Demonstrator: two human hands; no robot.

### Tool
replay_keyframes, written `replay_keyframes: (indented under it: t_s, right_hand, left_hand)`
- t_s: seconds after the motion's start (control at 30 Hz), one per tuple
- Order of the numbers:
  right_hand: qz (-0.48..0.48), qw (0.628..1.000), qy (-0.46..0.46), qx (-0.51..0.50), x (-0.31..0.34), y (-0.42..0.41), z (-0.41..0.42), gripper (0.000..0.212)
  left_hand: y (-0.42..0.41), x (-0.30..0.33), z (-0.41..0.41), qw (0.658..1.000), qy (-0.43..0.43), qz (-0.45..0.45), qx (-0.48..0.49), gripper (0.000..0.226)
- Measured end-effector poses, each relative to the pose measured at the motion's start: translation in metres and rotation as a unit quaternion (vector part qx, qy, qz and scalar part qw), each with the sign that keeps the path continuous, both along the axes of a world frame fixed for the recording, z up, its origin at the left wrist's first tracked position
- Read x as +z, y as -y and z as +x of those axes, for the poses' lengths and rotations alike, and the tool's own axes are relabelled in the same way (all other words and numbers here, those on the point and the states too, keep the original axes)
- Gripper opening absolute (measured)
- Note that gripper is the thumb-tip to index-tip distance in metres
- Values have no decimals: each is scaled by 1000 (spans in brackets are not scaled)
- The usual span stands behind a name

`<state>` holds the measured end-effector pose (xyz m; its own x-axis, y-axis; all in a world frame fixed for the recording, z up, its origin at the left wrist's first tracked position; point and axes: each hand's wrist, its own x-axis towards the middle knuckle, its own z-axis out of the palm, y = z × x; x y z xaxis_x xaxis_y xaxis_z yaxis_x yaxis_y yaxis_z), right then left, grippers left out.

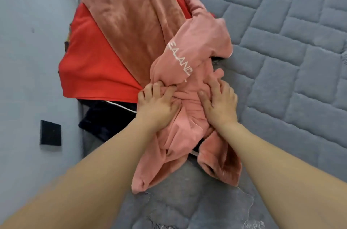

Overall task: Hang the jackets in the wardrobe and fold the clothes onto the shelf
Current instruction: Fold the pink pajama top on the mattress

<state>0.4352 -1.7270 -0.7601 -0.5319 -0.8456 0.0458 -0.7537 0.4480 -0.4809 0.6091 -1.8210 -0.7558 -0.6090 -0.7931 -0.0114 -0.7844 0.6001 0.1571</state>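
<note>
Pink clothing [187,71] with pale lettering on one panel lies bunched on a grey quilted mattress [281,59], near the mattress's left edge, where a heap of clothes runs along the wall. Both hands are dug into this pink garment, side by side with a fold of cloth between them. The left hand [159,101] has its fingers curled into the gathered fabric, gripping a wad of it just beside the edge of a red garment [90,63]. The right hand [219,101] presses down on the same pink cloth with fingers spread and their tips bent into the folds; it appears to clutch the fabric too, though the hold looks looser than the left one. Both forearms reach in from the near side of the view.

The pink garment's lower part trails toward the near edge of the mattress, ending in two open cuffs or hems. A fuzzy, dusty-pink piece [131,22] is draped over the heap farther away, lying on top of the red garment and touching the lettered pink one. Under the red garment a dark navy item [105,118] with a thin white stripe sticks out toward the wall. The pale wall [28,41] stands at the left, with a black square plate [50,133] fixed to it.
</note>
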Motion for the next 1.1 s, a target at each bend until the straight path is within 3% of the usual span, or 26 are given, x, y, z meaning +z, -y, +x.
replay_keyframes:
  t_s: [0.1, 0.2, 0.43, 0.6, 0.73, 0.97, 1.1]
  right_hand:
    - [-89, 994, -61, -24, -20, -3, 6, 43]
    - [-91, 993, -68, -21, -26, -1, 7, 38]
    - [-114, 989, -90, -14, -35, 1, 4, 18]
    - [-122, 987, -101, -14, -38, 2, 4, 17]
    - [-119, 987, -106, -24, -39, 2, 5, 29]
    - [-53, 998, -25, -12, -8, -5, 7, 39]
    - [-96, 993, 71, 27, 35, -62, 12, 36]
  left_hand:
    - [-2, -15, 1, 998, -47, -33, 11, 50]
    - [-8, -25, 3, 993, -93, -75, 22, 43]
    - [-6, -33, 1, 990, -99, -98, 17, 42]
    - [-5, -36, 2, 991, -99, -92, 14, 44]
    - [-2, -36, 2, 991, -107, -85, 11, 45]
    - [-12, -3, -1, 996, -66, -39, 44, 37]
    - [-62, 42, 16, 995, -75, -57, 32, 35]
